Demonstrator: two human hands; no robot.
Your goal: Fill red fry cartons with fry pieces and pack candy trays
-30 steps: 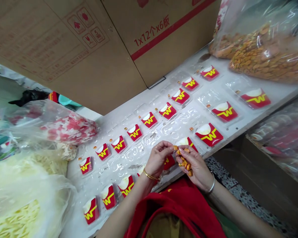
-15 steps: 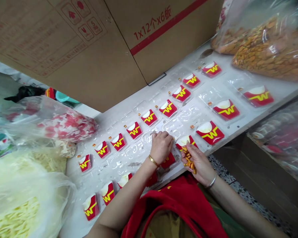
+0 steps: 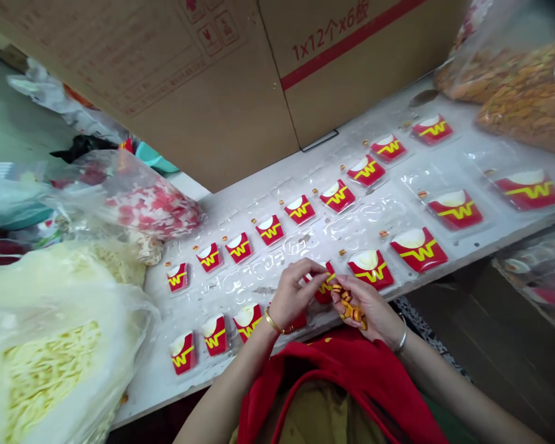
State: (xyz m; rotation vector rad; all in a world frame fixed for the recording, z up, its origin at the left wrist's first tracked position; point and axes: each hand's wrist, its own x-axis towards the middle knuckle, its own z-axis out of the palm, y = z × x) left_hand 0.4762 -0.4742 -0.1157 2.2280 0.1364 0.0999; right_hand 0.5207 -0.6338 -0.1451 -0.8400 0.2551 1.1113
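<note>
My right hand is curled palm-up around several miniature toy burgers, orange-brown with dark stripes. Close beside it, my left hand has thumb and forefinger pinched together at the right hand's fingertips; whatever is between them is too small to make out. Both hands hover over the near row of clear plastic blister trays. Each visible tray in the rows carries a red fries carton with a yellow W-like mark, and many have one tiny burger set at a corner. The left forearm and hand cover parts of some near cartons.
A tall cardboard box stands behind the rows. On the left are bags of pink-and-white pieces and pale yellow strips. A bag of orange-brown pieces sits back right. Below the table's right edge is an open carton.
My left hand has come back from the trays toward the right hand, its fingers now meeting near the burgers. The view has shifted, so the table sits further right.
</note>
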